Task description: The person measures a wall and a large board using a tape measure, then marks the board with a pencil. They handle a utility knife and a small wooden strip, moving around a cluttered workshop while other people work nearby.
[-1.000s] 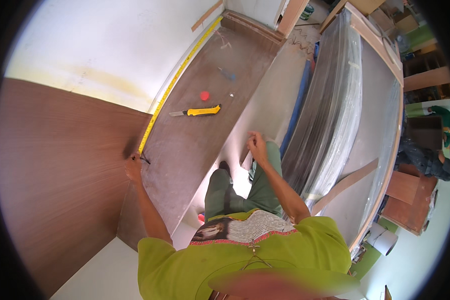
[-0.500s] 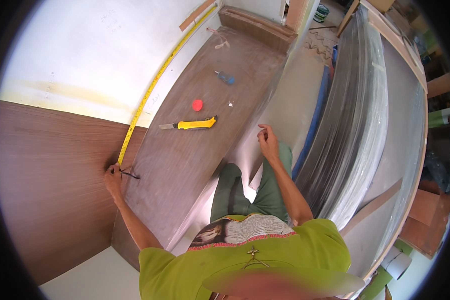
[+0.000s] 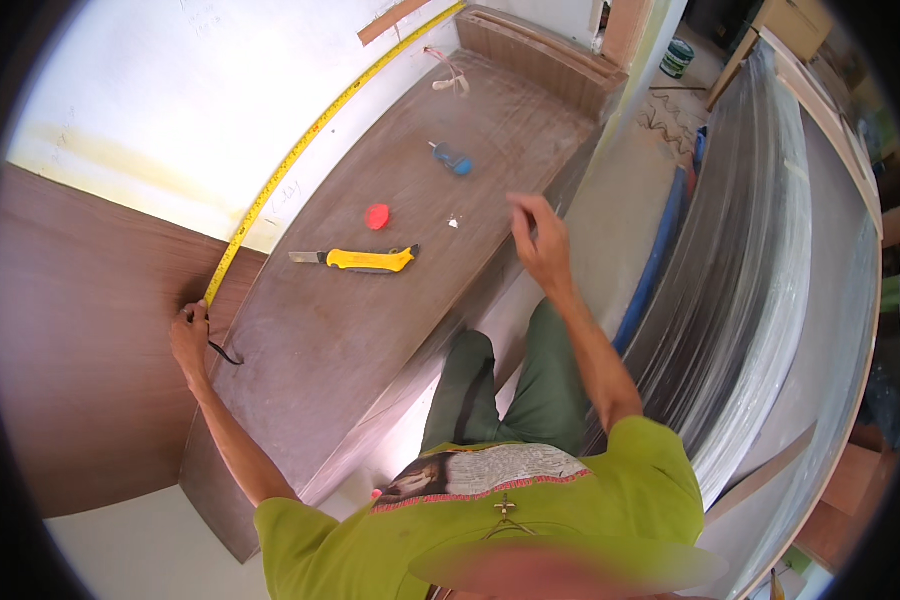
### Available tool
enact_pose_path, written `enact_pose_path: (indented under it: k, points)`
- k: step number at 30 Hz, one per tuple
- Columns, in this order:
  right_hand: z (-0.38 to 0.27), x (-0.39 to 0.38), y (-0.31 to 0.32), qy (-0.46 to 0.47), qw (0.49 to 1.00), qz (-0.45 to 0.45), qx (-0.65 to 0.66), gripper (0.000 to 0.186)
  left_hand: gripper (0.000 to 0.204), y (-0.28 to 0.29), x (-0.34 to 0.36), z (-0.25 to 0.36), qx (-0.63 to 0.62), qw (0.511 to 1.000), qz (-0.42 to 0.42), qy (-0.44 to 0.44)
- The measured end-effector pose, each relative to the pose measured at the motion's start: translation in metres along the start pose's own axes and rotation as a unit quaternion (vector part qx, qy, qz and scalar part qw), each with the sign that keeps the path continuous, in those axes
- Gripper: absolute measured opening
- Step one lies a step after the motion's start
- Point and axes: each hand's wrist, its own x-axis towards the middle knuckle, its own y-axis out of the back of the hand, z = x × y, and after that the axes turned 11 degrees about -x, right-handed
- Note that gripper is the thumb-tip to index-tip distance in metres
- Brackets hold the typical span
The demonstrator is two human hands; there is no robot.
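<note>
My left hand [image 3: 190, 338] is closed on the near end of a yellow tape measure [image 3: 268, 190], against the brown wood-grain panel at the left. The blade runs from it along the white wall to the far corner. A black strap [image 3: 226, 353] hangs beside these fingers; the tape's case is hidden. My right hand [image 3: 543, 245] is raised over the front edge of the brown wood-grain top [image 3: 370, 330], fingers loosely bent and apart, holding nothing. On that top lie a yellow utility knife [image 3: 370, 260] with its blade out, a red round piece [image 3: 377, 217] and a small blue-handled screwdriver [image 3: 452, 158].
Wires [image 3: 452, 78] come out near the far wall, and a white scrap [image 3: 454, 222] lies on the top. To my right stands a stack of plastic-wrapped panels [image 3: 730, 260] with a blue strip [image 3: 653, 260] along it. A tin [image 3: 677, 58] stands on the floor beyond.
My right hand has risen from above my knee toward the top's front edge. My left hand keeps its grip on the tape measure. The whole view has shifted slightly.
</note>
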Motion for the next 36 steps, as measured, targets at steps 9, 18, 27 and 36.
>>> enact_pose_path:
  k: [9, 18, 27, 36]
  points:
    - [-0.013, 0.211, -0.138, -0.147, 0.919, -0.146, 0.336, 0.036, 0.038, -0.005, -0.01, -0.01, -0.019, 0.999, 0.018, -0.023]
    - [-0.025, 0.263, -0.206, -0.365, 0.711, -0.16, 0.579, 0.04, 0.036, -0.002, -0.011, -0.009, -0.058, 0.998, 0.023, -0.002]
    - [-0.031, 0.258, -0.241, -0.433, 0.73, -0.074, 0.524, 0.023, 0.036, 0.008, -0.001, 0.021, 0.004, 1.0, -0.004, -0.001]
    - [-0.008, 0.258, -0.273, -0.328, 0.814, -0.039, 0.477, 0.023, 0.036, -0.001, -0.003, 0.037, 0.084, 0.995, 0.051, 0.032]
